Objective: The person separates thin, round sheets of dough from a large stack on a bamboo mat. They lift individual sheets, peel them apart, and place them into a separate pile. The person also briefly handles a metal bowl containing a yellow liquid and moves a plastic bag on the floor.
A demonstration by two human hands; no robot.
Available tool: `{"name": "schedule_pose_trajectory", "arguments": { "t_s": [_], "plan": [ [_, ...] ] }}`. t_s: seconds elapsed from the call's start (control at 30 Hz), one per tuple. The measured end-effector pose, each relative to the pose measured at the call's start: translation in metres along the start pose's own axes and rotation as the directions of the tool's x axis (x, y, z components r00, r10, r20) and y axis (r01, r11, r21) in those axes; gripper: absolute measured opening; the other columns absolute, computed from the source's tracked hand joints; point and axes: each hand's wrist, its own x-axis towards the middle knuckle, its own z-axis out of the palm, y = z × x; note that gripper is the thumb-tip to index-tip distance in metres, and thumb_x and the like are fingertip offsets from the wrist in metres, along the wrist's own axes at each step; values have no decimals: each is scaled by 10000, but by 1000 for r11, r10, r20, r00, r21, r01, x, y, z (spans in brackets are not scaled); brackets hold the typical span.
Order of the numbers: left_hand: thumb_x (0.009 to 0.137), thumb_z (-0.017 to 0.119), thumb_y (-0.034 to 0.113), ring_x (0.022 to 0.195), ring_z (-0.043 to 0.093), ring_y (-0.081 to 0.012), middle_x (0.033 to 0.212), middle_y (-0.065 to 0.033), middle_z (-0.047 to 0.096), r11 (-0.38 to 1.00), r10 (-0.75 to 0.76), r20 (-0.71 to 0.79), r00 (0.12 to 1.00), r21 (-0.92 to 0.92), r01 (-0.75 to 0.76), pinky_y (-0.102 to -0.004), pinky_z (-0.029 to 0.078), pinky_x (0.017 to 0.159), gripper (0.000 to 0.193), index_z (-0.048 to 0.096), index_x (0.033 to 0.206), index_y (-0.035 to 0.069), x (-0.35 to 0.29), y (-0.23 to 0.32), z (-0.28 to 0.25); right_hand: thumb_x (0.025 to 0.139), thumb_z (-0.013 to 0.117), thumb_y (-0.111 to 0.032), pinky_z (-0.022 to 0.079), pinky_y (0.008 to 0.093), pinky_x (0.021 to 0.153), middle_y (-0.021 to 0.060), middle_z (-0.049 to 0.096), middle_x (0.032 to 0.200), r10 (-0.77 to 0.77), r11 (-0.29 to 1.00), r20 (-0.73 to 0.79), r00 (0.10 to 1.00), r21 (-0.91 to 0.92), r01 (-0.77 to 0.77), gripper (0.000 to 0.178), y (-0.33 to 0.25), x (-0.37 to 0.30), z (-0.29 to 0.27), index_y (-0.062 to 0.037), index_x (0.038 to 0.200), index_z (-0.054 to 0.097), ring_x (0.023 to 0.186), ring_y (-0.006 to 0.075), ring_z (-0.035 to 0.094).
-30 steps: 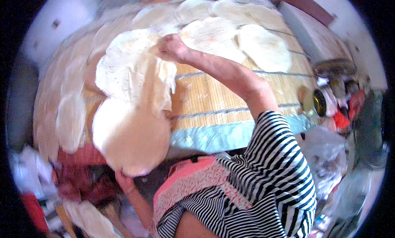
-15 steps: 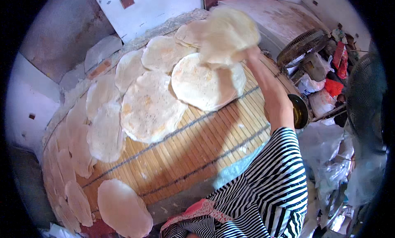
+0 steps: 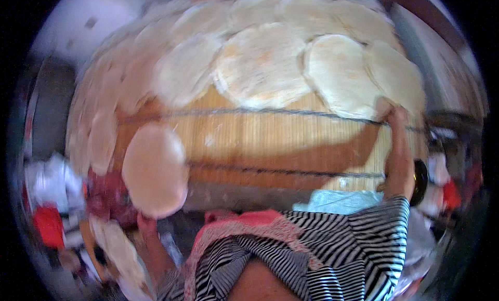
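Flat round breads (image 3: 260, 64) lie overlapping on a slatted bamboo mat (image 3: 239, 137). At the mat's near left edge, my left hand (image 3: 147, 223) holds a flatbread (image 3: 155, 168) by its lower side; most of the fingers are hidden behind it. My right hand (image 3: 391, 108) is at the near edge of the rightmost flatbread (image 3: 397, 77), beside a paler flatbread (image 3: 340, 75). Motion blur and shadow hide whether its fingers still grip that edge.
A pale layered pile (image 3: 117, 249), which looks like more flatbreads, is left of my left forearm. Light blue cloth or plastic (image 3: 335, 201) lies along the mat's near edge. A dark round pan (image 3: 420, 181) sits right of my right forearm. Bags crowd both sides.
My right hand has come down and nearer; the flatbread it held raised now lies at the right of the mat. The view has swung left, bringing my left forearm into sight.
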Motion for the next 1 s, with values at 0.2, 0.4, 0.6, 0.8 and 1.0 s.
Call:
{"name": "schedule_pose_trajectory", "arguments": {
  "t_s": [0.2,0.4,0.6,0.8,1.0],
  "plan": [
    [703,500,79,830,549,-215,892,-101,568,921,-58,-42,997,-388,37,-385,436,799,266,501,954,-6,25,-36,47,764,489,-78,326,233,355,21,420,527,190,-293,231,954,941,-169,80,-138,0,-88,-28,824,472,400,108,386],
    [583,500,26,911,524,-245,958,-113,540,878,73,226,971,-477,45,-384,422,838,479,439,1055,-33,48,-33,65,752,509,8,462,252,637,34,535,814,-717,-296,-207,666,955,-22,183,-409,-192,-223,-41,929,506,715,133,540],
    [560,560,-8,922,523,-222,1000,-109,520,934,217,205,954,-327,-143,-347,429,820,575,399,1112,-15,16,-18,56,740,610,-174,407,281,791,75,487,1042,-898,-345,-428,102,829,439,504,-534,-386,-357,-28,1166,383,946,164,474],
    [652,586,34,870,535,-190,950,-76,529,974,160,448,880,-215,-68,-325,452,751,462,414,1080,23,19,-3,38,648,711,-168,436,303,767,88,470,1074,-994,-107,-108,33,994,38,671,-552,-404,-356,-9,1188,345,938,185,495],
    [773,534,188,857,537,-162,970,-55,516,966,101,448,888,-257,20,-290,470,689,400,391,1121,55,24,6,37,668,695,-238,436,254,718,55,496,1025,-993,-119,-114,35,966,-229,607,-563,-403,-355,-45,1163,402,827,134,506]
  ]
}}
